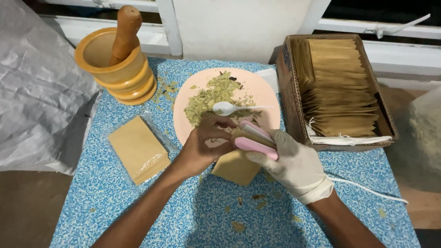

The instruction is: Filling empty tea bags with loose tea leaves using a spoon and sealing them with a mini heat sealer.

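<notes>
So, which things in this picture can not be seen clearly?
All in the head view:
- Top edge of the pouch: hidden by the left hand and the sealer.
- Sealer tip: covered by the left hand's fingers.
- Mortar contents: hidden by its wall and the pestle.
- Cord: its end runs out of sight at the table edge.

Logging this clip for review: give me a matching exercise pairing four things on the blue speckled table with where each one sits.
Things:
1. white plastic spoon
2. brown wooden pestle
3. pink handheld sealer
4. stack of tan paper pouches

Places:
A. in the gloved right hand
B. lying flat, left of the bare left hand
C. on the pink round plate among crushed green leaves
D. standing in the yellow mortar

Pairs: 1-C, 2-D, 3-A, 4-B
</notes>
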